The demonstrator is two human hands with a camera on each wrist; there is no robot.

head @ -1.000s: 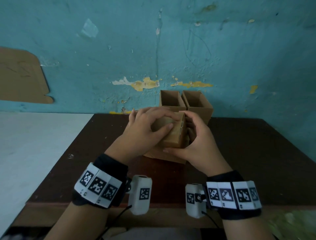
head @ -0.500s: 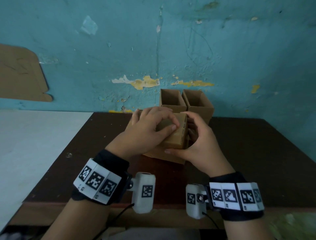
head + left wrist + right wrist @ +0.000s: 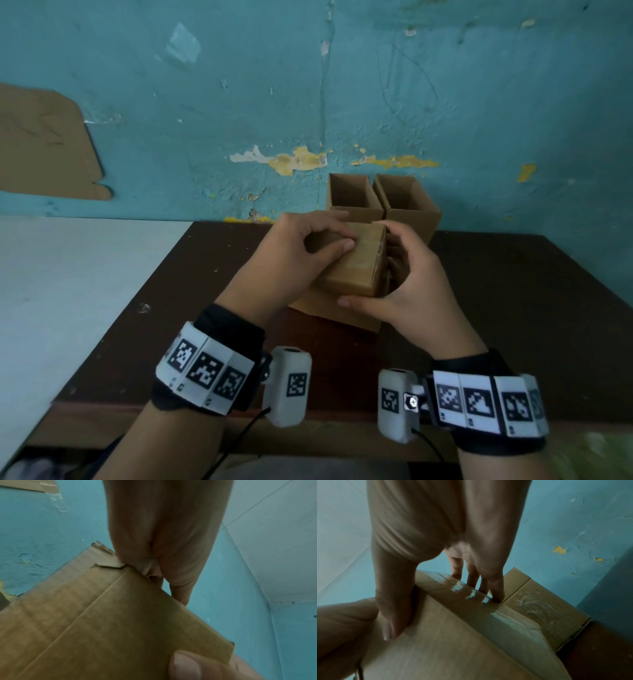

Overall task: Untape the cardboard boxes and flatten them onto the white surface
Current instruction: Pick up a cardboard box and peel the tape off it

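Observation:
A closed cardboard box (image 3: 356, 267) with clear tape is held just above the brown table between both hands. My left hand (image 3: 305, 250) grips it from the left, thumb on the top face and fingers curled over the far edge (image 3: 145, 561). From the right, my right hand (image 3: 404, 287) grips the box with its thumb (image 3: 344, 301) at the near lower edge. In the right wrist view its fingertips (image 3: 496, 592) rest on the shiny tape strip (image 3: 471, 592) that runs across the box (image 3: 453, 642). The white surface (image 3: 68, 291) lies to the left.
Two open-topped cardboard boxes (image 3: 352, 198) (image 3: 411, 205) stand side by side against the blue wall behind the held box. A flat piece of cardboard (image 3: 318, 308) lies under it on the brown table (image 3: 513, 308). Another cardboard sheet (image 3: 44, 144) leans on the wall at the left.
Both hands keep their hold on the box. The box has tipped slightly, so more of its top face shows, and the left thumb has slid a little along that face.

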